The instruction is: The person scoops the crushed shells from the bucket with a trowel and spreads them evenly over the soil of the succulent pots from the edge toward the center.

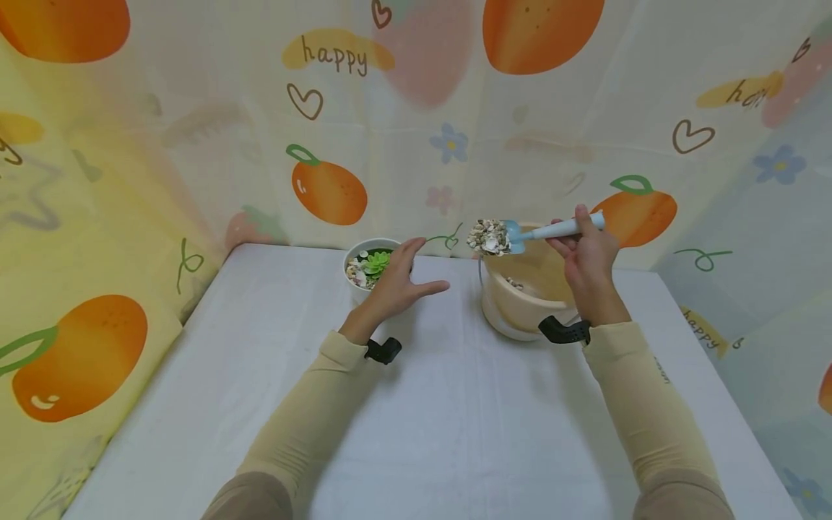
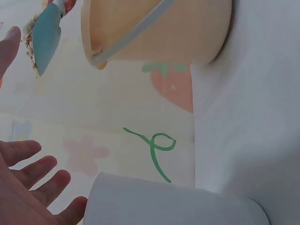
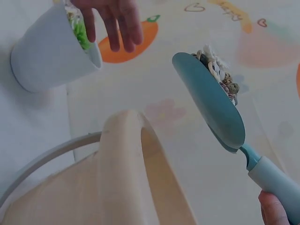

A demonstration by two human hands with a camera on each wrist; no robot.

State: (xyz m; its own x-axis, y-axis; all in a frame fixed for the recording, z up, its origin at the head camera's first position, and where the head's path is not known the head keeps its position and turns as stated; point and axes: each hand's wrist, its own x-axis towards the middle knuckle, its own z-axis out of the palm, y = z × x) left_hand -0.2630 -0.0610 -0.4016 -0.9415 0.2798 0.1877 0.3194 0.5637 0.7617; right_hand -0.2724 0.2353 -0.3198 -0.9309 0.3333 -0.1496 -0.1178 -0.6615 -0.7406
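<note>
My right hand (image 1: 590, 256) grips the pale handle of a small blue trowel (image 3: 211, 101). Shells and small stones (image 1: 489, 237) are heaped on its blade, which is held above the left rim of a beige bucket (image 1: 529, 310). Some shell bits (image 1: 515, 283) lie inside the bucket. My left hand (image 1: 398, 283) is spread beside a white flower pot (image 3: 51, 56), its fingers straight and thumb apart, holding nothing. In the pot a green succulent (image 1: 375, 264) sits among shells and stones. The left hand hides part of the pot's right side in the head view.
A white cloth covers the table (image 1: 416, 433). Behind it hangs a printed curtain (image 1: 403, 144) with fruit and flowers, close to the pot and bucket. The bucket's grey carrying handle (image 2: 136, 33) hangs down along its side.
</note>
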